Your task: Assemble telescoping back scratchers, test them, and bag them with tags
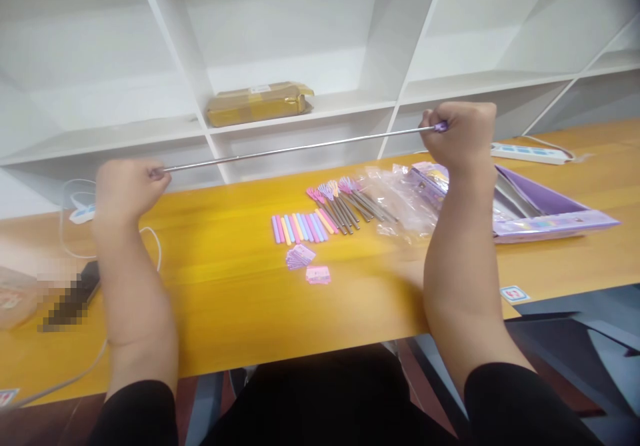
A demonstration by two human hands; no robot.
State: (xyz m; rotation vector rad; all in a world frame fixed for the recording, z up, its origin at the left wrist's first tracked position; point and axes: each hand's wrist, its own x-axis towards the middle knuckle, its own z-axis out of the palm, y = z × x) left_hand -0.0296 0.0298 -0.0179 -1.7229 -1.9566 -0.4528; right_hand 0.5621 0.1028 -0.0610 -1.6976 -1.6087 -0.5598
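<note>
Two-handed, gripping one thin metal rod (pixel 300 146) above the table (pixel 225 326).
Clenched shut around its ends, left hand (pixel 127 189) at eleven o'clock, right hand (pixel 465 133) at one; tilted slightly, higher toward the right; near twelve o'clock, on the table, coloured sticks (pixel 300 228) beside rods with colourful tops (pixel 345 209).

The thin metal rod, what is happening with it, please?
A person holds the thin metal rod stretched out above the table, the left hand at one end and the right hand at the purple end. Below lie colored sticks and two groups of small cards.
</note>
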